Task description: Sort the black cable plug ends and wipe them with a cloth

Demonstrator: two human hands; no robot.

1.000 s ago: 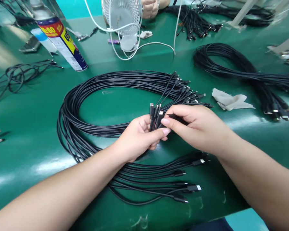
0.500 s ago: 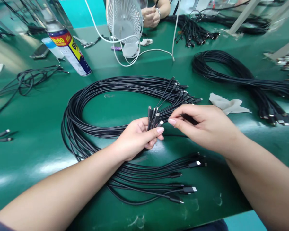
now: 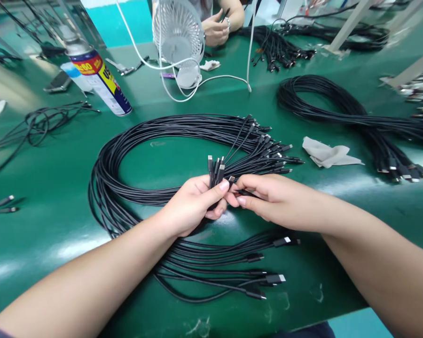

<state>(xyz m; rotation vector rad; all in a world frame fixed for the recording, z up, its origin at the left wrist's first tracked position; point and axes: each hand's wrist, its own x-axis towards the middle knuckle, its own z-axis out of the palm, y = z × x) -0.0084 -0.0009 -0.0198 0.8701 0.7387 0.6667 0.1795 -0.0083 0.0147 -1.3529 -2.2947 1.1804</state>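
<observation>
My left hand (image 3: 200, 202) is closed round several black USB cable ends (image 3: 216, 171), their metal plugs pointing up past the thumb. Touching its fingertips from the right is my right hand (image 3: 268, 199), its fingers pinched on a black cable end (image 3: 247, 193) that is partly hidden. Beneath both hands lies a large looped bundle of black cables (image 3: 127, 141), with many plugs fanned out at its right. Nearer to me, a lower group of cable ends (image 3: 275, 279) spreads to the right on the green table (image 3: 155, 164).
A spray can (image 3: 104, 82) stands at the back left. Behind the bundle is a white fan (image 3: 179, 37) with a white cord; a co-worker's hands (image 3: 216, 30) are beyond it. At right lie a white cloth (image 3: 329, 152) and another cable bundle (image 3: 359, 115). Loose cables (image 3: 38, 119) lie left.
My right hand has moved left and down to meet my left hand, and its fingers have closed on a cable end. My left hand keeps its bunch. The co-worker's hands have shifted.
</observation>
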